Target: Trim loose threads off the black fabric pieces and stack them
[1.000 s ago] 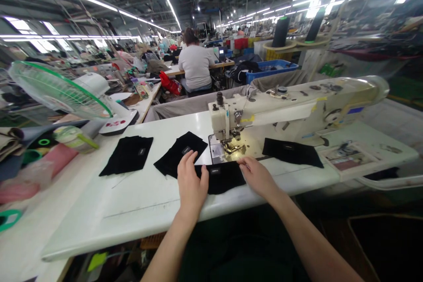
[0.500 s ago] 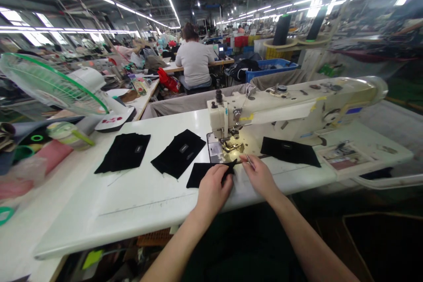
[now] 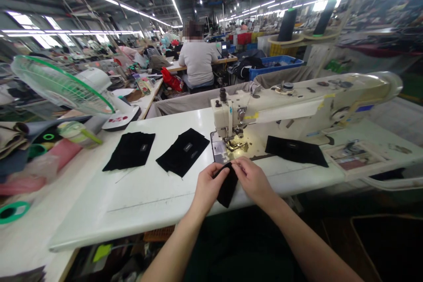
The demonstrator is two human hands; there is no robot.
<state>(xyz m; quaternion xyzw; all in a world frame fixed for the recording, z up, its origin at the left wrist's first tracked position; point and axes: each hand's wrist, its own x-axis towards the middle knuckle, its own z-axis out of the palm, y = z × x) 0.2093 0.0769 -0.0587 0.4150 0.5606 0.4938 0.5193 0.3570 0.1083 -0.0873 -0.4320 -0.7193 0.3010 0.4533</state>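
Note:
My left hand (image 3: 209, 186) is closed on a small black fabric piece (image 3: 228, 189), pinching its upper edge between thumb and fingers. The cloth hangs down over the table's front edge area. My right hand (image 3: 253, 177) is closed at the same edge, its fingertips touching the cloth beside the left thumb. Whether a slim metal tool is still in the right hand cannot be made out. Just beyond the hands is the sewing machine's needle and presser foot area (image 3: 236, 143), lit by a lamp. A black fabric piece with a small label (image 3: 295, 150) lies right of it.
Two stacks of black labelled pieces, the left stack (image 3: 130, 152) and the middle stack (image 3: 183, 152), lie on the white table (image 3: 142, 220). A green-rimmed fan (image 3: 66, 83) stands at left. The sewing machine (image 3: 297, 99) spans the right. A person (image 3: 198, 61) sits ahead, back turned.
The black piece was lying flat by the table's front and is now lifted and turned to hang from both hands. The metal tool seen in my right hand no longer shows. The view shifted slightly.

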